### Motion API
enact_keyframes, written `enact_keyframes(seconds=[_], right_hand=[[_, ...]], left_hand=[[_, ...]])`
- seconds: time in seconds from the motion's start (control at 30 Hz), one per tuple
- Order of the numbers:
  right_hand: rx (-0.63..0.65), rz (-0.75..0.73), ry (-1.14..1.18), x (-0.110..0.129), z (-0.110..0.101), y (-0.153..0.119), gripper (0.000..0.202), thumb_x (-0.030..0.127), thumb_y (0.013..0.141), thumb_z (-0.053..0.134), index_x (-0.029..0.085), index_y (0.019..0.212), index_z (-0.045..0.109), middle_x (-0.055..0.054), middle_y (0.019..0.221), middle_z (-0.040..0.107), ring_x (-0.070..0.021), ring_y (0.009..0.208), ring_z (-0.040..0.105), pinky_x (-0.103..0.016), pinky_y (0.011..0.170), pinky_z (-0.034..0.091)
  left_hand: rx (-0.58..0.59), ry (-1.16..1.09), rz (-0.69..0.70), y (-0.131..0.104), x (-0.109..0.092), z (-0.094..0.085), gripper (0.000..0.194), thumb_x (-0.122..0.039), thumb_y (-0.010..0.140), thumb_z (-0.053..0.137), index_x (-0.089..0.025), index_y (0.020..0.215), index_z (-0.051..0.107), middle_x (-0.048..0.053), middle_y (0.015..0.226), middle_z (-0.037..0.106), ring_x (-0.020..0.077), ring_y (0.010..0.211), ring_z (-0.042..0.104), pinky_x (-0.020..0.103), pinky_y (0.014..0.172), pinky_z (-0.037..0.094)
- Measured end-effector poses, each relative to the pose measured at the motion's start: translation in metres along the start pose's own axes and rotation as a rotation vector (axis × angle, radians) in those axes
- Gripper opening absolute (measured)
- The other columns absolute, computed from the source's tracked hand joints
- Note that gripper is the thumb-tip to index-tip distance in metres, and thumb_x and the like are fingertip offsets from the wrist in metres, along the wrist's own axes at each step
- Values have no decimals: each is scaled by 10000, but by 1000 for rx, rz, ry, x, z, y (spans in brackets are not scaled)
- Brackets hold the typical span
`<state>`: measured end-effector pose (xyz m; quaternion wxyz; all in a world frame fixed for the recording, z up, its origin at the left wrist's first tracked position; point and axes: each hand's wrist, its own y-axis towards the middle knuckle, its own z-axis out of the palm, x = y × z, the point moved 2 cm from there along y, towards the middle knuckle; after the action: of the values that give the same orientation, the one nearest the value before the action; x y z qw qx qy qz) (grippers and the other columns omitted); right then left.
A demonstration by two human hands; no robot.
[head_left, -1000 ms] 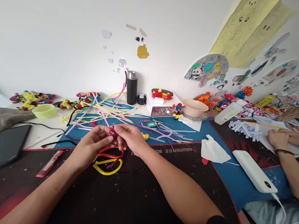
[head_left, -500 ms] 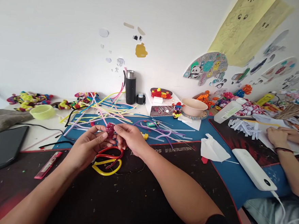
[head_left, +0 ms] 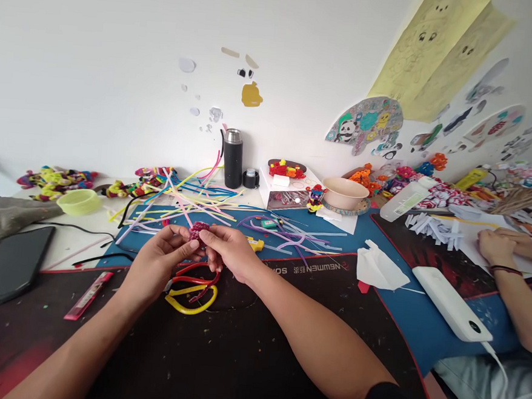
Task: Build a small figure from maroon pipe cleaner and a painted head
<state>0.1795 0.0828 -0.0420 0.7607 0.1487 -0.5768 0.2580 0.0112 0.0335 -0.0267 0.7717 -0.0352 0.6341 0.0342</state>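
A small maroon bundle of twisted pipe cleaner (head_left: pixel 197 230) is pinched between both hands above the black mat. My left hand (head_left: pixel 164 256) grips its left side with thumb and fingers. From the right, my right hand (head_left: pixel 230 250) presses it with thumb and fingertips; fingers cover part of the bundle. Just below lie scissors (head_left: pixel 191 308) with one red and one yellow handle, and a maroon strand crosses them. Behind the hands, loose pipe cleaners (head_left: pixel 182 195) in several colours spread over the blue mat.
A black flask (head_left: pixel 233 161) stands at the back beside its cap (head_left: pixel 250 178). To the left are a phone (head_left: pixel 10 267) and a pink case (head_left: pixel 88 295). On the right are a beige bowl (head_left: pixel 346 194), a tissue (head_left: pixel 381 265), a white power bank (head_left: pixel 452 305) and a co-worker's hands (head_left: pixel 499 245).
The maroon bundle has turned slightly in my fingers, and my right thumb now covers more of it. The whole view has shifted a little.
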Motion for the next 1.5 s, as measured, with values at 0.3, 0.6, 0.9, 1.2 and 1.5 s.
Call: enact_keyframes(seconds=[0.3, 0.6, 0.9, 1.2, 1.5], right_hand=[[-15, -59, -76, -5, -3, 3, 462, 555, 958, 859, 156, 1181, 795, 116, 519, 536, -109, 433, 498, -258, 474, 370], [54, -42, 44, 8, 0, -1, 611, 799, 865, 841, 209, 911, 689, 75, 575, 601, -99, 438, 512, -242, 431, 339], [-15, -11, 114, 11, -5, 3, 592, 697, 751, 984, 201, 971, 746, 99, 514, 526, -94, 438, 430, -242, 446, 301], [-31, 22, 30, 16, -4, -2, 657, 768, 723, 980, 219, 930, 683, 106, 535, 548, -98, 444, 459, -246, 444, 311], [-4, -12, 84, 15, -4, 1, 618, 780, 794, 909, 227, 850, 638, 115, 518, 483, -90, 438, 436, -254, 435, 269]], left_hand=[[-40, 124, 24, -2, 2, 2, 606, -625, 597, 1110, -242, 828, 701, 15, 797, 806, 243, 791, 804, 366, 799, 694], [165, -250, -87, 3, 8, -6, 409, -379, 773, 1074, -209, 965, 756, 53, 834, 835, 195, 648, 778, 276, 637, 659], [271, -285, -224, 1, 13, -5, 401, -426, 851, 1015, -162, 1085, 822, 117, 920, 854, 233, 733, 807, 303, 660, 682], [146, -64, -74, -1, 7, -1, 554, -464, 736, 1092, -214, 1077, 734, 50, 805, 837, 204, 695, 789, 276, 671, 657], [150, -40, -57, -2, 5, -2, 556, -464, 720, 1098, -212, 1068, 746, 56, 816, 849, 198, 674, 784, 287, 667, 660]])
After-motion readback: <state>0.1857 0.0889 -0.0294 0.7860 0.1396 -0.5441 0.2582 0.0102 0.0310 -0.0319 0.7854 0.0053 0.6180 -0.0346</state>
